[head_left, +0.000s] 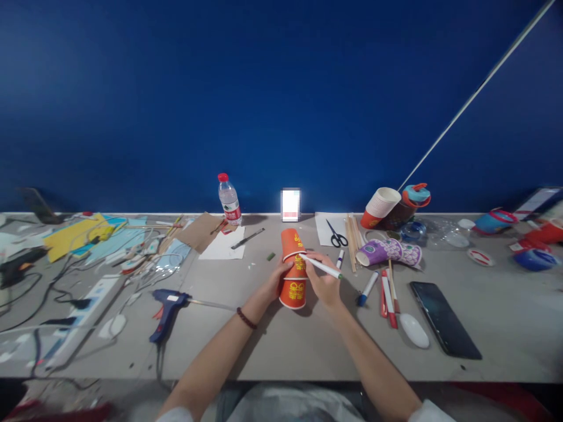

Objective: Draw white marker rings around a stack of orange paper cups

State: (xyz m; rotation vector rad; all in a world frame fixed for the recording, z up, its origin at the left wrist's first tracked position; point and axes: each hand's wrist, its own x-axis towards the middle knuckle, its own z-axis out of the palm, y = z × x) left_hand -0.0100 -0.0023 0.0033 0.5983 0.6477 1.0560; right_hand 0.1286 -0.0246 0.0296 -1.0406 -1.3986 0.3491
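Orange paper cups (294,290) with yellow printing are lined up end to end above the middle of the table. My left hand (276,280) is closed round their left side. A white marker (324,266) with a green end is held in my right hand (324,284). The marker's other end points at the cups, close to where two of them meet; I cannot tell whether it touches them. Part of the cups is hidden behind my fingers.
A blue glue gun (169,305) and a power strip (85,319) with cables lie left. Behind stand a water bottle (229,202) and a bright-screened phone (290,205). To the right are scissors (336,235), purple cups (387,252), markers (387,299) and a dark phone (444,319).
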